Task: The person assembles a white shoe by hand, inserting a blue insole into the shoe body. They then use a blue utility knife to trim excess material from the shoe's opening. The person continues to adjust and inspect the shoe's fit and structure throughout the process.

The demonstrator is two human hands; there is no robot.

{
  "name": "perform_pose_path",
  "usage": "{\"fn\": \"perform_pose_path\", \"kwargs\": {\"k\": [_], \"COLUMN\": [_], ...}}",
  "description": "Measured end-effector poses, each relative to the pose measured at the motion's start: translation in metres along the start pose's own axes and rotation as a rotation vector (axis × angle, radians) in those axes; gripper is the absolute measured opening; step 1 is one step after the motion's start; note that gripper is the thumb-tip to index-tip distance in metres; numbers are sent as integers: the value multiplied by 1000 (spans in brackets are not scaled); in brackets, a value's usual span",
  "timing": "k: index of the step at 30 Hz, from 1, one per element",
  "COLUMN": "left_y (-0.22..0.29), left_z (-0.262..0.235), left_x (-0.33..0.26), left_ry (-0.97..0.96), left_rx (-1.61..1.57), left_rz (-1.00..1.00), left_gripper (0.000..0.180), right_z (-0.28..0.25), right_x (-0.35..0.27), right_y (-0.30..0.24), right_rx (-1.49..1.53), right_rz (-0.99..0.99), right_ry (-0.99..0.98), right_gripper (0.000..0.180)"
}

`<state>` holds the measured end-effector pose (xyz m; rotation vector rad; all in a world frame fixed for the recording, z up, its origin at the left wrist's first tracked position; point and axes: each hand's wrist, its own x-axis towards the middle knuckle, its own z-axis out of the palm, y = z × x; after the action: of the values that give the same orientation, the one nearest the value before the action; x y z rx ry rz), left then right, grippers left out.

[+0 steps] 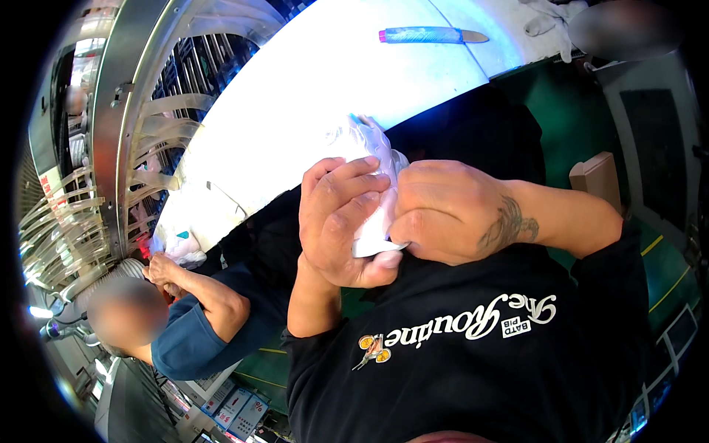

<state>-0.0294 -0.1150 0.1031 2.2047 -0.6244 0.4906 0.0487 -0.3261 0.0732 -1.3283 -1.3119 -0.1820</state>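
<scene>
A soft, bunched white piece of thin material (378, 221), cloth or film I cannot tell, is held upright in front of my chest at the table's near edge. My left hand (332, 218) wraps round it from the left, fingers curled across its front and thumb low by its bottom end. On the other side my right hand (447, 210) is closed in a fist-like grip against it, and its fingertips are hidden. The upper end of the white material (365, 136) sticks up past my hands, over the brightly lit white table (295, 111).
On the table's far side lies a knife with a blue-wrapped handle (425, 35). White gloves (550, 26) rest at the far right. Left stands a machine with metal rods and curved clear strips (166, 136). A co-worker (199, 325) handles a white bundle (185, 249) there. A cardboard box (597, 179) stands right.
</scene>
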Motion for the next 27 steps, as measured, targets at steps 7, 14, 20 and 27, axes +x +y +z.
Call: {"fn": "perform_pose_path", "kwargs": {"k": [7, 14, 20, 27], "left_y": [-4, -4, 21, 20], "left_z": [-11, -16, -23, -22], "left_x": [-6, -20, -22, -18], "left_ry": [-141, -35, 93, 82], "left_rx": [-66, -150, 122, 189], "left_rz": [56, -60, -295, -280], "left_gripper": [51, 44, 34, 38], "right_z": [-3, 5, 52, 52], "right_x": [-5, -8, -15, 1], "right_y": [10, 24, 10, 8], "right_rx": [193, 286, -45, 12], "right_rz": [192, 376, 258, 273], "right_ry": [-122, -40, 197, 243], "right_gripper": [34, 43, 58, 41]}}
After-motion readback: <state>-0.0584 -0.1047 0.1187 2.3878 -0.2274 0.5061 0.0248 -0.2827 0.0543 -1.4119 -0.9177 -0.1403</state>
